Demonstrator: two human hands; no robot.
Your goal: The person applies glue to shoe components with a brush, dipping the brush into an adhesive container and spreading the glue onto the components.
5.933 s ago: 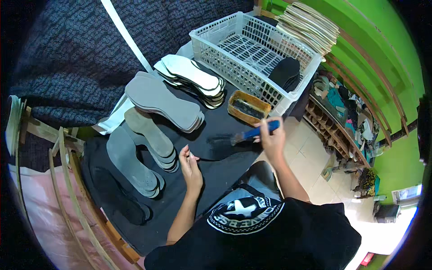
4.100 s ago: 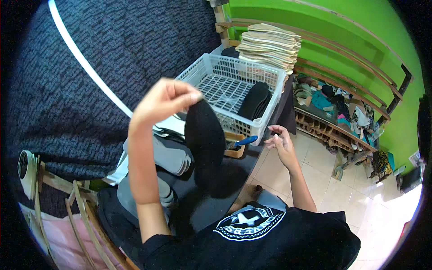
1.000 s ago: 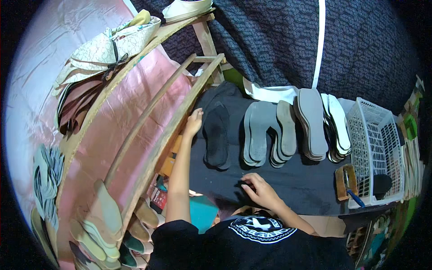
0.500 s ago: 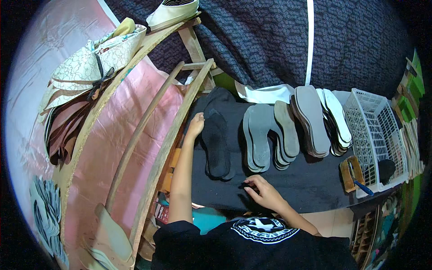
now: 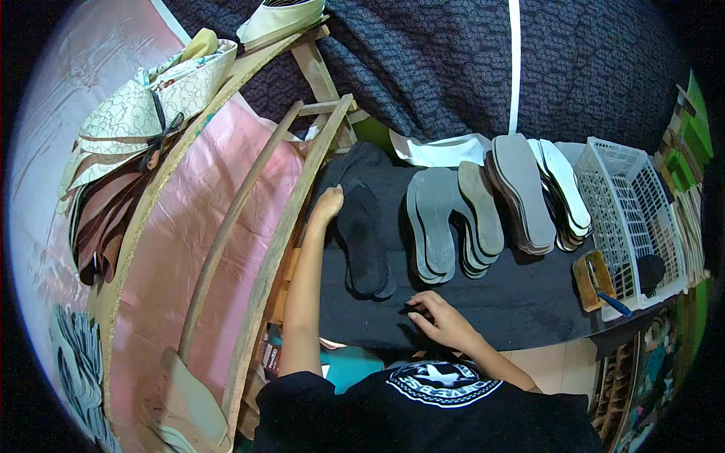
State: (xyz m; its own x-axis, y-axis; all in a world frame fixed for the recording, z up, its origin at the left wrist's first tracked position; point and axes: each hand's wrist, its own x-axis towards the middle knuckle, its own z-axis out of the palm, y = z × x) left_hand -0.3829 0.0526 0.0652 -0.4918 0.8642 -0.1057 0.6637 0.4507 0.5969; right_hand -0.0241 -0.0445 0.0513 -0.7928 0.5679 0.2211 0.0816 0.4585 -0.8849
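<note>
On the dark cloth of the table (image 5: 498, 302) lie black insoles (image 5: 364, 249), stacked a little askew. My left hand (image 5: 328, 202) is closed at their upper left edge, its fingertips against the black material. What lies under those fingers is hidden. My right hand (image 5: 444, 321) rests low over the cloth, right of the insoles' lower end. Its fingers are half bent, with thumb and forefinger apart and nothing plainly held. Grey insoles (image 5: 432, 223) lie in overlapping piles to the right, beside an olive-grey insole (image 5: 481, 208) on top of another pile.
Taupe insoles (image 5: 521, 192) and white insoles (image 5: 565, 189) are stacked farther right. A white plastic basket (image 5: 615, 170) stands at the right end, near a brush (image 5: 593, 279) with a blue handle. A wooden rack (image 5: 281, 249) borders the left side, with tied fabric pieces (image 5: 124, 124) beyond.
The view has shifted slightly. Both hands stay in nearly the same places by the black insoles, and no object has visibly been taken up or put down.
</note>
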